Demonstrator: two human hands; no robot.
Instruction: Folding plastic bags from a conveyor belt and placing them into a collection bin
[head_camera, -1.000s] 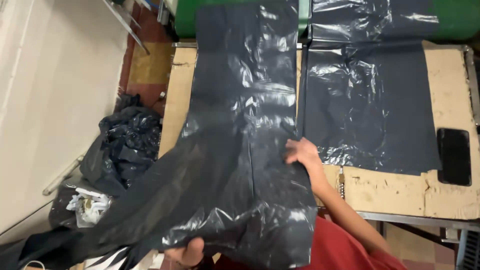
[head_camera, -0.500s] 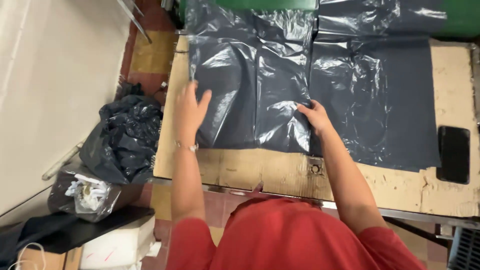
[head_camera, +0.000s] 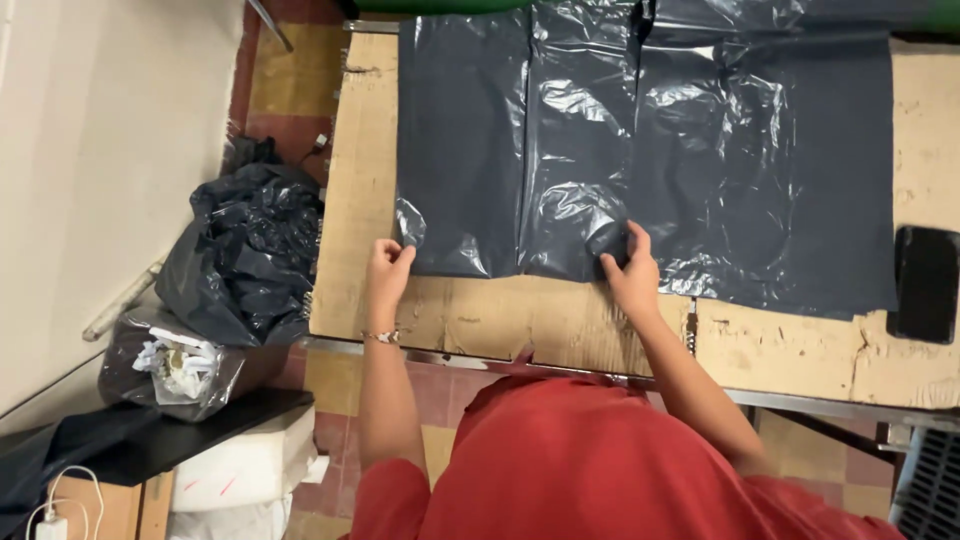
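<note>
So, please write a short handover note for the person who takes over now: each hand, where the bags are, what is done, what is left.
Left hand: pinches the near left corner of the dark plastic bag.
Right hand: grips the bag's near right corner.
The bag lies spread on the cardboard-covered table, partly over a second dark bag to its right. A black phone lies at the table's right edge; a heap of dark bags sits on the floor, left.
Done: bag laid out flat.
Left: wrinkles remain; both near corners are bunched.

A worn cardboard-covered table carries flat dark plastic bags and, at its right edge, perhaps a black phone.
</note>
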